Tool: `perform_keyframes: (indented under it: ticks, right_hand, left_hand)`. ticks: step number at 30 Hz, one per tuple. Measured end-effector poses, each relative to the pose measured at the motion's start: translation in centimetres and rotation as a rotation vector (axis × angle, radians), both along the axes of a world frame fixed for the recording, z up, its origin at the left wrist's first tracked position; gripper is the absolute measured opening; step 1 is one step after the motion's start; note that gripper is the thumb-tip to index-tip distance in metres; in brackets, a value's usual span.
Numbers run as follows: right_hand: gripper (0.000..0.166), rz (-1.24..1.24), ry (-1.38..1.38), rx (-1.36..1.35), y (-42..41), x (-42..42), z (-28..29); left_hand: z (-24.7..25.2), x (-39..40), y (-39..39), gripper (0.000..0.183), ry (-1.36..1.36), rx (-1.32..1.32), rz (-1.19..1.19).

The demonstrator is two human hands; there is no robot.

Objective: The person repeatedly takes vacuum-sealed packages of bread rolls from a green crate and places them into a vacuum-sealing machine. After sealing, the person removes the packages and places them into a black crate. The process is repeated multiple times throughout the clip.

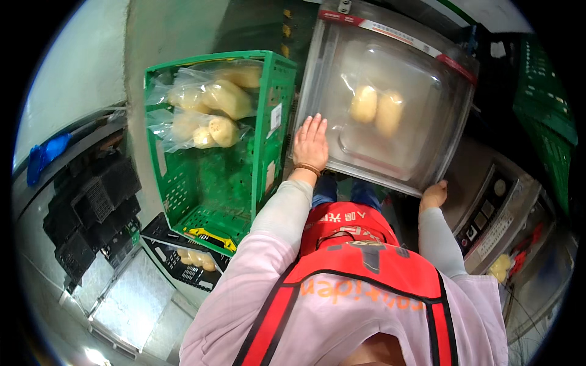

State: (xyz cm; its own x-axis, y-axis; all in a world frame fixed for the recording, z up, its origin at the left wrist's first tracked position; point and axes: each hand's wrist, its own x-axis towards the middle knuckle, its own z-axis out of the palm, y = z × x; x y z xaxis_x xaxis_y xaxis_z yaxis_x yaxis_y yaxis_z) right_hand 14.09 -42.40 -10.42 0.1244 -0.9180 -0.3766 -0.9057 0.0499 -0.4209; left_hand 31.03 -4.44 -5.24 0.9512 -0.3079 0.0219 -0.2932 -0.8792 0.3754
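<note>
Before me is a vacuum packing machine whose clear lid [389, 59] is down, or nearly so. Under the lid lie two pale peeled pieces, perhaps potatoes or lotus root [389, 112], in clear plastic. My left hand [311, 145] rests flat near the lid's left edge, fingers extended. At the lid's near right corner is my right hand [433, 194], its fingers partly hidden; whether it grips the edge cannot be told. Left of the machine stands a green plastic crate [268, 137] with several clear bags of pale peeled vegetables [226, 98] at its far end.
Below the green crate is a black crate [153, 233] with more pale pieces [197, 259]. Black crates [96, 196] are stacked at far left. A control panel [480, 212] is at the machine's right, and green crates [542, 91] stand at far right.
</note>
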Motion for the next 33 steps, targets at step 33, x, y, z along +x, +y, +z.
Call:
perform_keyframes:
  ticks: [33]
  right_hand:
    - [0.052, 1.515, -0.243, -0.6, 17.6, 16.2, 10.2]
  left_hand:
    - [12.2, 3.3, 6.4, 0.024, -0.254, -0.484, 0.204]
